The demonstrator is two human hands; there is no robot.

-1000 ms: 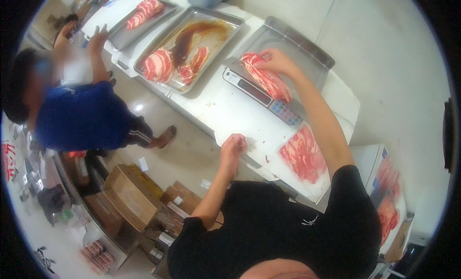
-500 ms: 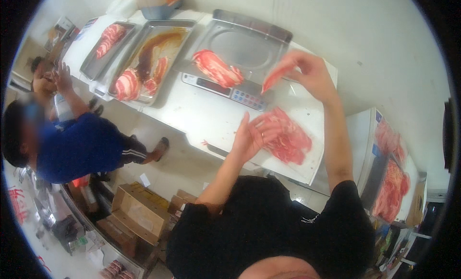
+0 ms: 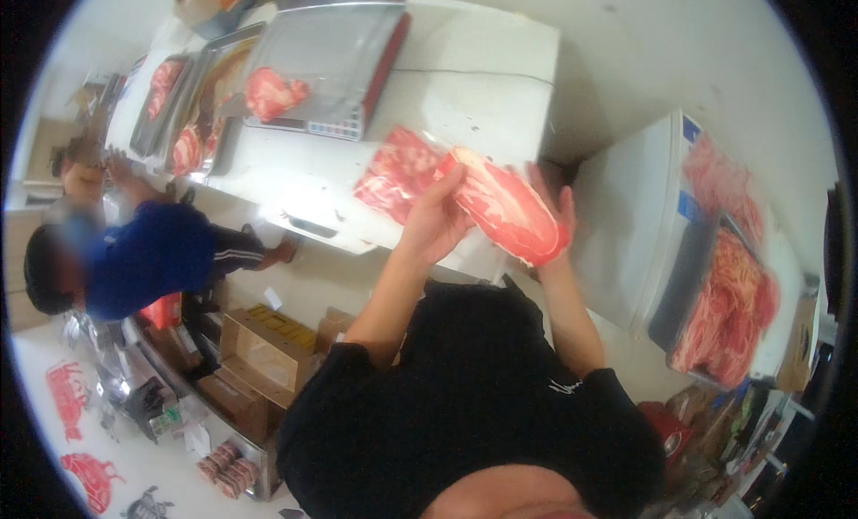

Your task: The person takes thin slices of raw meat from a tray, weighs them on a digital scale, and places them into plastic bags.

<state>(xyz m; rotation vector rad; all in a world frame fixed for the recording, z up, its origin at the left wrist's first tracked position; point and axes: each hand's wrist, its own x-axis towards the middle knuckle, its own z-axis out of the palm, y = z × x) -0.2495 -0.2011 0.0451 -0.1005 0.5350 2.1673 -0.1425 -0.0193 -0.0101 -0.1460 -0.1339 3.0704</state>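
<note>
In front of my body a broad red slice of raw meat (image 3: 508, 206), streaked with pale fat, is held up between both hands. My left hand (image 3: 440, 213) grips its left end, thumb on top. The right end lies against my right hand (image 3: 561, 217), whose palm is hidden beneath the meat. Just left of the slice, a flat pile of sliced raw meat (image 3: 396, 172) lies on the white tabletop (image 3: 465, 85). Farther left, a smaller heap of meat (image 3: 273, 94) rests on the tray of a digital scale (image 3: 335, 45).
Metal trays of meat (image 3: 237, 63) stand beyond the scale at the far left. On the right, a white freezer (image 3: 626, 224) bears a deep tray of meat (image 3: 728, 313). A person in blue (image 3: 156, 260) stands at the left, near open cardboard boxes (image 3: 259, 349).
My view has turned to the right. My right hand has come from near the scale down to my front. Both hands now hold a broad meat slice; the left was open over the pile.
</note>
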